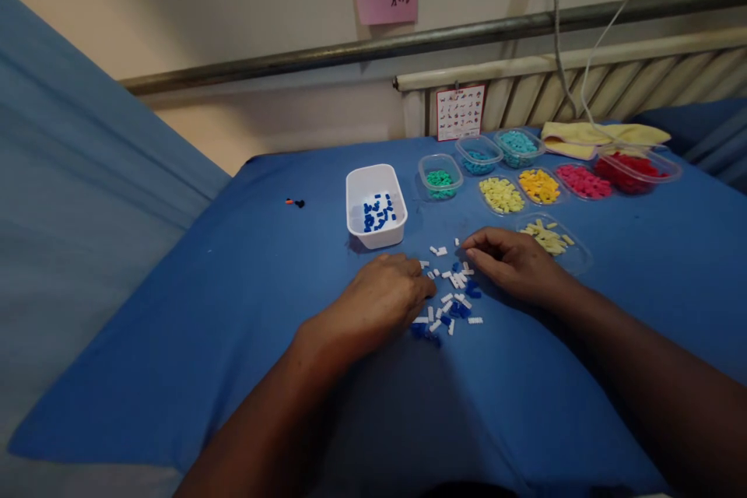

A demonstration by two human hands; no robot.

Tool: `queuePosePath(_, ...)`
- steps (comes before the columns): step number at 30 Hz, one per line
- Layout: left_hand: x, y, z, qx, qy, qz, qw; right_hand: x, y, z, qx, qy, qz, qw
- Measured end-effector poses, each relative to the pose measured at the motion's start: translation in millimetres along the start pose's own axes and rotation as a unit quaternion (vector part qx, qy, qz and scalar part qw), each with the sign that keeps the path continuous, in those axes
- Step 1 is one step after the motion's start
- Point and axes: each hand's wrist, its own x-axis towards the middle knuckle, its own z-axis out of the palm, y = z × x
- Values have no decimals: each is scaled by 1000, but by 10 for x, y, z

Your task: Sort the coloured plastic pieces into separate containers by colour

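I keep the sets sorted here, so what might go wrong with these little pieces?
Mix-up: white pieces lie jumbled with dark blue pieces between the left hand and right hand, so a wrong colour might be picked up.
Loss: dark blue ones could be overlooked against the blue cloth.
Spill: the clear tray of pale yellow pieces sits close to the right hand; a nudge might scatter them.

Loose bricks (461, 278) lie on a table (250, 311) between the left hand (382, 292) and right hand (517, 263). Behind the left hand stands a box (378, 239) with more bricks inside; left of it, something small (299, 203), hard to make out. Filled tubs (440, 163) spread behind the right hand, with a cloth (569, 137) behind the rightmost.
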Motion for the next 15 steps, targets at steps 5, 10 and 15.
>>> queuePosePath(5, -3, 23, 32, 4, 20, -16, 1000, -21, -95, -48, -97, -17, -128, 987)
queuePosePath(10, -29, 22, 13, -30, 39, -34, 998, -40, -141, 2, -163, -80, -205, 962)
queuePosePath(15, -82, -64, -81, -65, 202, -25, 977, -38, -113, 16, -184, -75, -185, 963)
